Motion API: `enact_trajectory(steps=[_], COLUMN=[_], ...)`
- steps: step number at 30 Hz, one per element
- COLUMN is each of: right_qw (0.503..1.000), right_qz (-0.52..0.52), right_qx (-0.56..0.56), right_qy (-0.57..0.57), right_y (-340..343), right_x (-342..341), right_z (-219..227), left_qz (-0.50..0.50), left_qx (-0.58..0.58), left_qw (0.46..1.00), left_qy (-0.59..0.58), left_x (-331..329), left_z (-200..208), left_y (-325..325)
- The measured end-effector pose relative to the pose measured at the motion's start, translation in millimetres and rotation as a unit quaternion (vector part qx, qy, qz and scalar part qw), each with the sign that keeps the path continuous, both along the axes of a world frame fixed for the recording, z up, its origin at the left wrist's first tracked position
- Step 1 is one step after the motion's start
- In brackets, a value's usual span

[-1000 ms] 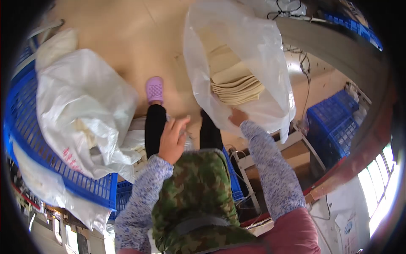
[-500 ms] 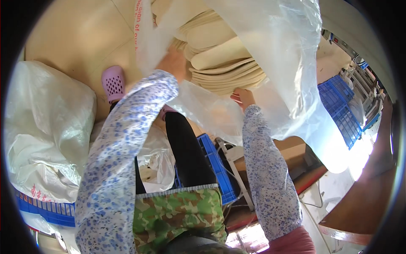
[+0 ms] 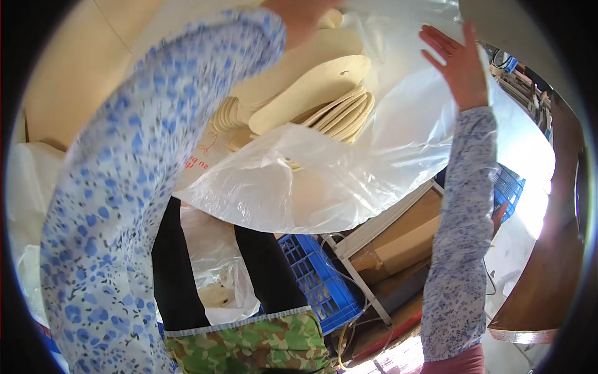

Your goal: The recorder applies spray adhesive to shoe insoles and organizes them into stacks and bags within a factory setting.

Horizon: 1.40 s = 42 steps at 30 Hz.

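Observation:
Stacks of cream-coloured insoles [image 3: 311, 87] lie in the mouth of a large translucent plastic bag [image 3: 299, 199]. One insole rests flat on top with a small dark mark near its end; others are fanned on edge beside it. My left hand [image 3: 305, 22] reaches over the far left of the insoles at the top edge, smeared by motion and partly cut off, so its fingers cannot be made out. My right hand [image 3: 458, 68] is open, fingers spread, against the bag's right side, holding nothing. Patterned sleeves cover both forearms.
A blue plastic crate [image 3: 317, 280] stands by my legs, next to a metal-framed rack with a cardboard box [image 3: 405, 243]. Another plastic bag [image 3: 221, 274] lies between my legs. At the right are a second blue crate [image 3: 509, 190] and a brown curved surface [image 3: 542, 249].
Both hands have moved up and away from me, the right one also rightward, off the bag's near edge. The bag's near edge has dropped toward me, and the insoles have shifted and spread.

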State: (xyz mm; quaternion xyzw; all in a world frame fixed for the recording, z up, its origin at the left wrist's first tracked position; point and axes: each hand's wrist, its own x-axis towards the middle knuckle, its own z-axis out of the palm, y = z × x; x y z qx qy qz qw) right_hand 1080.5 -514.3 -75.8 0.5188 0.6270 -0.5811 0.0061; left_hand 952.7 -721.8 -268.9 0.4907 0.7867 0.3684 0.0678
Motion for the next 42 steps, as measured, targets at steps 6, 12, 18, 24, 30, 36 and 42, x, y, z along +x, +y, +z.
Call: enact_trajectory(steps=[6,12,18,24,30,36,42], right_qw=[0.924,0.763,0.934,0.966,0.951,0.964,0.971], right_qz=[0.227,0.501,0.092,-0.107,-0.224,-0.225,-0.221], right_qx=[-0.179,-0.013,-0.093,-0.234,-0.200,-0.138,-0.066], right_qy=[-0.251,-0.408,-0.333,0.011,-0.068,-0.035,-0.060], right_y=[-91.9,-142.5,-179.1,-191.5,-206.0,-213.0,-200.4], right_x=[119.2,217.9,219.1,290.9,247.0,191.4,244.0], right_z=[-80.4,-132.4,-159.0,-194.8,-196.1,-176.2,-192.8], left_qz=[-0.052,-0.042,-0.005,-0.038,-0.029,0.088,0.076], left_qx=[-0.144,-0.132,-0.163,-0.092,-0.021,-0.064,-0.098], left_qw=[0.964,0.980,0.984,0.981,0.970,0.979,0.986], left_qy=[-0.216,-0.143,-0.077,-0.165,-0.240,-0.170,-0.114], left_x=[-9.0,70.0,118.7,176.9,161.8,112.4,108.3], left_z=[52.6,-3.8,-5.7,16.1,12.1,-2.4,-3.4], left_y=[10.9,-61.6,-90.4,-110.6,-114.4,-89.9,-52.5])
